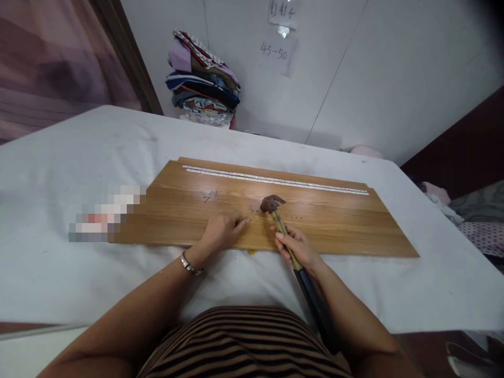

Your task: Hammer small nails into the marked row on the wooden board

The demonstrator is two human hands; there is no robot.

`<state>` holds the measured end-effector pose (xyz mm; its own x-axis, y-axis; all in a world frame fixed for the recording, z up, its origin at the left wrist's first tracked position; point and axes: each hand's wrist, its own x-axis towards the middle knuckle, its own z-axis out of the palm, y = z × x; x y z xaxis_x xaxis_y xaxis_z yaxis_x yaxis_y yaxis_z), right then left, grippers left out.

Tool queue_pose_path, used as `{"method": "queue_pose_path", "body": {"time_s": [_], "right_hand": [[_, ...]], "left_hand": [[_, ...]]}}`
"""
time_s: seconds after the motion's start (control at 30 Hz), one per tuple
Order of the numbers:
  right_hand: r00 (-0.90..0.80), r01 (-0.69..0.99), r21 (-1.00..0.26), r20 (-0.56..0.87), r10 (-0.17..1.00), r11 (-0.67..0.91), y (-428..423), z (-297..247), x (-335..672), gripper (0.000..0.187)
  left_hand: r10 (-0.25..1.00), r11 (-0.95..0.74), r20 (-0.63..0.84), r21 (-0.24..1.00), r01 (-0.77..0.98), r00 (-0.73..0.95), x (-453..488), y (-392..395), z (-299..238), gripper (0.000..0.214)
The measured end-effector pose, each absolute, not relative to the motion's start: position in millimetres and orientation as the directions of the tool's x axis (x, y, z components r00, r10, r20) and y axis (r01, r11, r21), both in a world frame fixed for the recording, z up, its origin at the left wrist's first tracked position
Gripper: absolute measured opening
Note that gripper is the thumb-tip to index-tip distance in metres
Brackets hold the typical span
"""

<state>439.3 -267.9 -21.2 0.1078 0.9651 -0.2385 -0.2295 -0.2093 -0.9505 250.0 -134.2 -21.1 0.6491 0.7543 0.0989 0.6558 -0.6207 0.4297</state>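
A wood-grain board (338,220) lies flat in front of me. My right hand (295,245) is wrapped around the yellow part of a claw hammer (289,247), whose rusty head is over the middle of the board. The black grip end points back toward my body. Beside the hammer head, my left hand (226,228) rests on the board, its fingers curled and thumb close to them; anything held there is too small to make out. Loose nails (210,196) lie in a small pile beyond my left hand. Several small dark dots (295,217) form a row on the board.
Two pale measuring strips (275,181) run along the board's far side. A white cloth (129,278) covers the table. Folded clothes (205,79) are stacked at the far edge against the wall. A blurred-out item (106,215) sits by the board's left end.
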Motion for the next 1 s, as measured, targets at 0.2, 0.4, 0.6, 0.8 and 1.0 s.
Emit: {"method": "queue_pose_path", "body": {"time_s": [0.2, 0.4, 0.6, 0.8, 1.0], "right_hand": [[0.106, -0.216, -0.950, -0.253, 0.962, -0.226, -268, -19, 438, 0.041], [0.112, -0.213, -0.947, -0.270, 0.956, -0.242, -268, -17, 438, 0.042], [0.114, -0.210, -0.948, -0.267, 0.957, -0.240, -268, -17, 439, 0.043], [0.116, -0.220, -0.948, -0.259, 0.959, -0.229, -269, -19, 440, 0.042], [0.107, -0.229, -0.949, -0.246, 0.963, -0.217, -269, -20, 440, 0.042]], "left_hand": [[0.767, -0.600, 0.139, 0.501, 0.624, 0.626, 249, -132, -27, 0.015], [0.778, -0.581, 0.100, 0.489, 0.650, 0.620, 249, -132, -27, 0.016], [0.772, -0.586, 0.101, 0.493, 0.643, 0.627, 249, -131, -25, 0.017], [0.764, -0.610, 0.151, 0.487, 0.625, 0.628, 248, -129, -31, 0.024], [0.782, -0.585, 0.174, 0.534, 0.610, 0.598, 249, -128, -37, 0.033]]}}
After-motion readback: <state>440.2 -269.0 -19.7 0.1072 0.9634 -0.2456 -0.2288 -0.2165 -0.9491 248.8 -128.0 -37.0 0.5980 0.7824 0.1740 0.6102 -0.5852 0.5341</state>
